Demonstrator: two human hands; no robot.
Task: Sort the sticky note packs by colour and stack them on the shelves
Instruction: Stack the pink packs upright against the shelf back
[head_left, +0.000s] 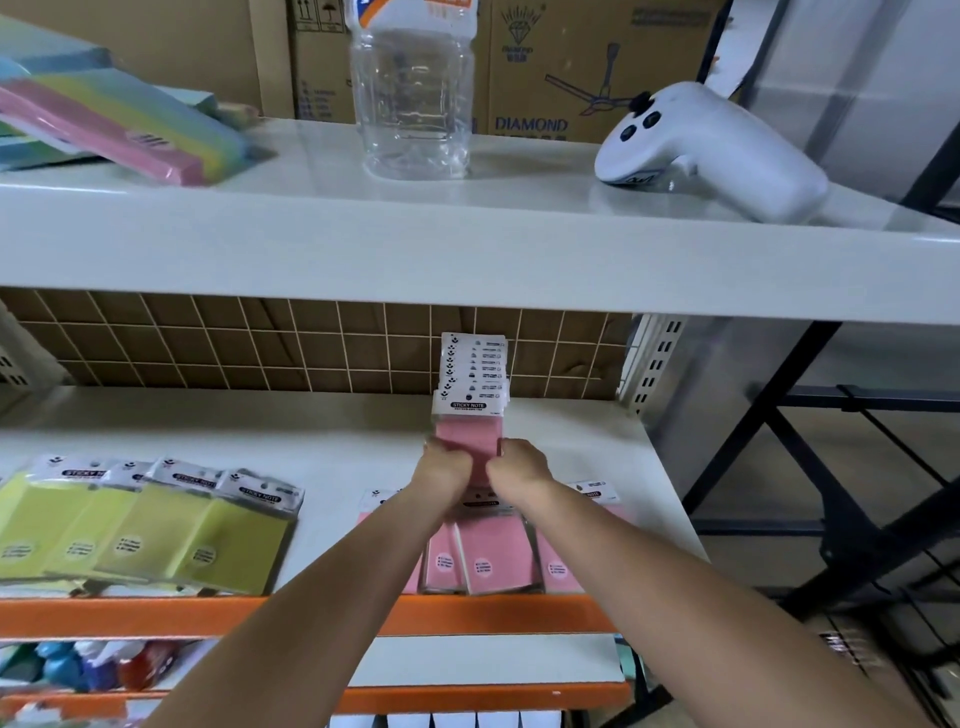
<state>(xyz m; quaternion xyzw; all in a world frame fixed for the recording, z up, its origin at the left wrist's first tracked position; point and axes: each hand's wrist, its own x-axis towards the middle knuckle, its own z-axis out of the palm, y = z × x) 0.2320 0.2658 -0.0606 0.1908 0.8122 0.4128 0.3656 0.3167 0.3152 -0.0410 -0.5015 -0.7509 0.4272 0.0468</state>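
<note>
A stack of pink sticky note packs (470, 400) stands at the middle of the white lower shelf (332, 441), its white header cards fanned upward. My left hand (444, 470) grips the stack's left side and my right hand (519, 470) grips its right side. More pink packs (483, 556) lie flat at the shelf's front edge, partly under my forearms. A row of several yellow packs (145, 530) overlaps along the front left.
On the upper shelf (467, 249) stand a clear plastic bottle (413, 98), a white controller (706, 150) and pastel paper pads (114, 124). Cardboard boxes sit behind. A wire grid (260, 343) backs the lower shelf. An orange beam (156, 616) edges the front.
</note>
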